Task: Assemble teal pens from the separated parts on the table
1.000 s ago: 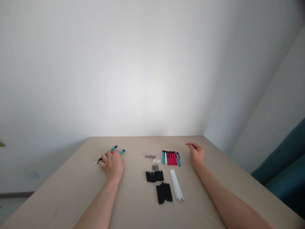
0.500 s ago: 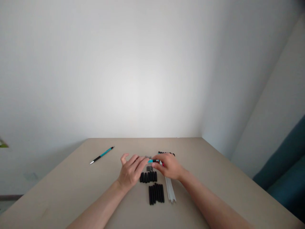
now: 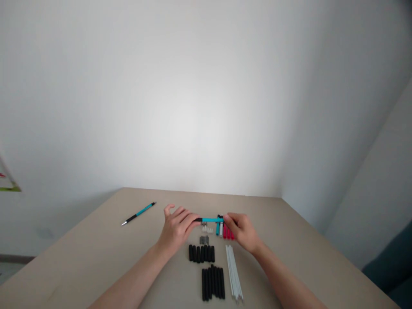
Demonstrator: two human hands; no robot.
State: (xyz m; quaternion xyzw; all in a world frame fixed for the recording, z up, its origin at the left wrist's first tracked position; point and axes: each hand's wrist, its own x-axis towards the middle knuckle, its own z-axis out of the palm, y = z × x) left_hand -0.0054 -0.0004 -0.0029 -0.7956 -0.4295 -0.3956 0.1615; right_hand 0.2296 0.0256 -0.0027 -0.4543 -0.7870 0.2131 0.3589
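A blue pen [image 3: 210, 220] with a black section at its left end is held level between my two hands. My left hand [image 3: 179, 227] grips the black end, its little finger raised. The fingers of my right hand [image 3: 242, 229] pinch the blue end. Below and behind the pen lie red, white and blue pen barrels [image 3: 228, 232], partly covered by my right hand. Small metal springs [image 3: 204, 240] and little white pieces [image 3: 207, 230] sit just below the pen.
A blue and black pen [image 3: 139, 213] lies at the left of the table [image 3: 96, 257]. Nearer are several short black tubes [image 3: 201, 254], longer black tubes [image 3: 213, 283] and white refills [image 3: 234, 274]. A wall [image 3: 193, 107] stands behind the table.
My right hand has moved to the right along the pen, so more of the blue barrel shows. The view has tilted and shifted slightly, uncovering the parts behind.
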